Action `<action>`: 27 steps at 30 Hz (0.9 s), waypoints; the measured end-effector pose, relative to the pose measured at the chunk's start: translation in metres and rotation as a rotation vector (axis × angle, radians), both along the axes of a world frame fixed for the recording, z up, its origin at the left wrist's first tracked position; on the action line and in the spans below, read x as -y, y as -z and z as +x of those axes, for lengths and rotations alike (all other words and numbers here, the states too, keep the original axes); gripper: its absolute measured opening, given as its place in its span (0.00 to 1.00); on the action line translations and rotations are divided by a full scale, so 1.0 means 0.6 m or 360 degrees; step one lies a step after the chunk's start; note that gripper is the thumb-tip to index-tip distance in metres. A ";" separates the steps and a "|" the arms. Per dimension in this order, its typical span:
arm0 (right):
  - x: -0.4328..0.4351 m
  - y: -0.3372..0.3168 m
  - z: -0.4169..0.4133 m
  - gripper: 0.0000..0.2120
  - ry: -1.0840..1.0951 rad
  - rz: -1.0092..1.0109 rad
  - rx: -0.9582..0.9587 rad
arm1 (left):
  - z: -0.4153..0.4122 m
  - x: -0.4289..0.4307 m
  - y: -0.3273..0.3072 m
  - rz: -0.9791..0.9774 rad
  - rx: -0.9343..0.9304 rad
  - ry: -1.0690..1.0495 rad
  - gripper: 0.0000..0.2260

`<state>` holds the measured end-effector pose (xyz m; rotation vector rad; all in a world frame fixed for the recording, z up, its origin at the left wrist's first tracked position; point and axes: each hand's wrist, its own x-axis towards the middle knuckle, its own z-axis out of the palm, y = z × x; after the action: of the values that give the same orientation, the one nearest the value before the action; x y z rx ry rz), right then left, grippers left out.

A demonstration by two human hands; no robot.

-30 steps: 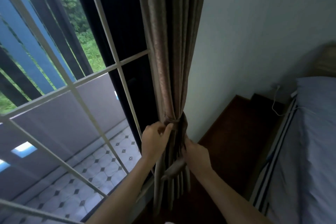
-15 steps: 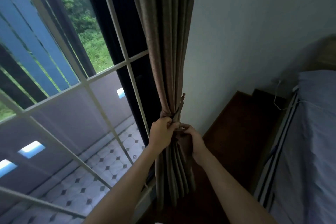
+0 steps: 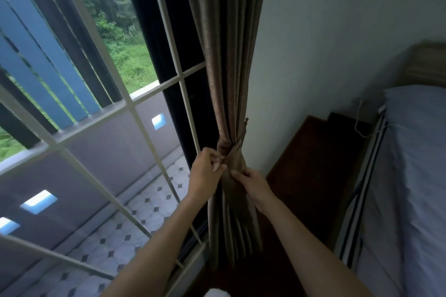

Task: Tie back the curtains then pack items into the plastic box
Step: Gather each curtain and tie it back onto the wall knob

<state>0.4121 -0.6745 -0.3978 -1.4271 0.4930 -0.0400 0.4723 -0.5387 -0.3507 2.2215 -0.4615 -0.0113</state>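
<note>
A brown curtain (image 3: 229, 55) hangs gathered into a bunch between the window and the wall. A tieback band (image 3: 229, 146) of the same cloth is wrapped around it at mid height, with one end sticking up on the right. My left hand (image 3: 206, 172) pinches the band's cloth on the left side of the bunch. My right hand (image 3: 251, 183) grips the curtain folds just below the band, on the right. No plastic box is in view.
A window with a white metal grille (image 3: 135, 108) fills the left. A pale wall (image 3: 325, 43) is behind the curtain. A dark wooden bedside unit (image 3: 311, 164) stands below it, and a bed with grey bedding (image 3: 410, 176) lies at the right.
Both hands have shifted up to the band. The band now sits tight around the bunch, and its loose end points upward instead of hanging down.
</note>
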 end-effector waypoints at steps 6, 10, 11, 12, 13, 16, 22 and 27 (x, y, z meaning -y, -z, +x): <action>-0.029 0.008 0.001 0.05 0.0113 0.0229 -0.0008 | -0.049 -0.034 -0.001 0.0288 0.0041 -0.0046 0.13; -0.056 0.009 0.003 0.05 0.0128 0.0181 0.0003 | -0.062 -0.039 0.011 0.0233 -0.0634 -0.0014 0.20; -0.060 0.007 0.004 0.05 0.0136 0.0176 -0.0002 | -0.061 -0.040 0.016 0.0115 -0.0800 -0.0051 0.21; -0.062 0.003 0.004 0.05 0.0147 0.0184 -0.0011 | -0.059 -0.041 0.022 -0.0014 -0.0893 -0.0106 0.21; -0.063 0.000 0.004 0.06 0.0154 0.0209 -0.0019 | -0.055 -0.042 0.025 -0.0105 -0.0916 -0.0170 0.22; -0.063 -0.010 0.000 0.09 0.0133 0.0211 -0.0085 | -0.043 -0.040 0.028 -0.0307 -0.1017 -0.0364 0.25; -0.073 -0.026 -0.017 0.12 0.0166 0.0207 -0.0097 | -0.009 -0.026 0.041 -0.1315 -0.1955 -0.0610 0.14; -0.075 -0.050 -0.029 0.05 0.0239 0.0030 -0.0052 | -0.016 -0.030 0.029 -0.1418 -0.2043 -0.0562 0.11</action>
<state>0.3947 -0.6294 -0.3676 -1.3718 0.6250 -0.1324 0.4626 -0.5210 -0.3683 1.0371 0.5526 -0.8139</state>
